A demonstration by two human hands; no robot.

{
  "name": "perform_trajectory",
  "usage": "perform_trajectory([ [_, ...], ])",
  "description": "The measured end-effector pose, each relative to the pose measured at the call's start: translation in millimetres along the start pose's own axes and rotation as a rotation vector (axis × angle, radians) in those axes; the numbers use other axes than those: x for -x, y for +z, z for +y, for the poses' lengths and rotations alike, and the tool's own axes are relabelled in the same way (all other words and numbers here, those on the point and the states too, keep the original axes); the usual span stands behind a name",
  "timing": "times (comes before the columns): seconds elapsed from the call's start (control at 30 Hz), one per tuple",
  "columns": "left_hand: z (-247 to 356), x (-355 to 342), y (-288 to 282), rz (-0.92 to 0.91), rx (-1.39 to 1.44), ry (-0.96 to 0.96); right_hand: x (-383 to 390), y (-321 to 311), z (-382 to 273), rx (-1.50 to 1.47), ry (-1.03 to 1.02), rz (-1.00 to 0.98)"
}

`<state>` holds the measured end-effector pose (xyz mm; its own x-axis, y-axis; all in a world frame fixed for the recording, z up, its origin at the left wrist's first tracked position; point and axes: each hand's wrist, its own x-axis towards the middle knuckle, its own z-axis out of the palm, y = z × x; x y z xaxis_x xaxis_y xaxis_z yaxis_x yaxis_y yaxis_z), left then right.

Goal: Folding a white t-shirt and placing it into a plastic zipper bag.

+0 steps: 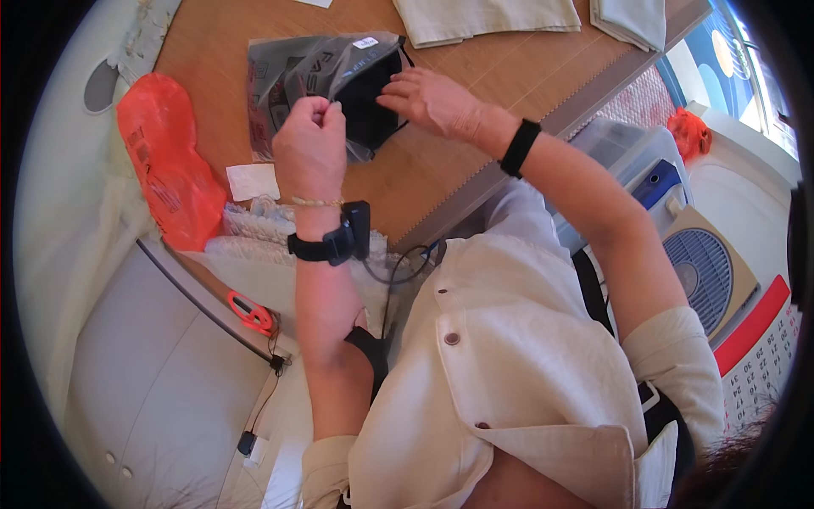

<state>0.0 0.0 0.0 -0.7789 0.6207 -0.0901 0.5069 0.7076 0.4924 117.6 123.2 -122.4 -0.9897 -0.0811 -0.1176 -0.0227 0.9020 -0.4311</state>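
A translucent grey plastic bag (270, 93) with printing and a small white label lies on the wooden table, toward its far left part. A black item (366, 103), which looks like cloth, shows at the bag's right side; how far it sits inside I cannot tell. My left hand (310, 146) is closed, thumb and forefinger pinching the bag's edge. From the right, my right hand (431, 102) reaches in with its fingers stretched out, the tips at the black item's right edge. Both wrists carry black bands.
An orange-red plastic bag (168, 161) and a white paper slip (253, 181) lie left of my left hand. Folded beige cloth (483, 19) rests at the table's far edge. Orange-handled scissors (251, 312) lie lower left. A clear bin (615, 153) and a fan (699, 263) stand right.
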Motion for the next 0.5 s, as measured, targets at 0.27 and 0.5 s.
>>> perform_trajectory([
  [0.27, -5.3, 27.7, 36.2, -0.078, -0.044, 0.07, -1.8, 30.8, -33.4, 0.1, -0.156, 0.18],
  [0.5, -2.0, 30.4, 45.7, -0.134, -0.046, 0.109, 37.0, 7.1, 5.9, -0.244, -0.011, 0.459],
])
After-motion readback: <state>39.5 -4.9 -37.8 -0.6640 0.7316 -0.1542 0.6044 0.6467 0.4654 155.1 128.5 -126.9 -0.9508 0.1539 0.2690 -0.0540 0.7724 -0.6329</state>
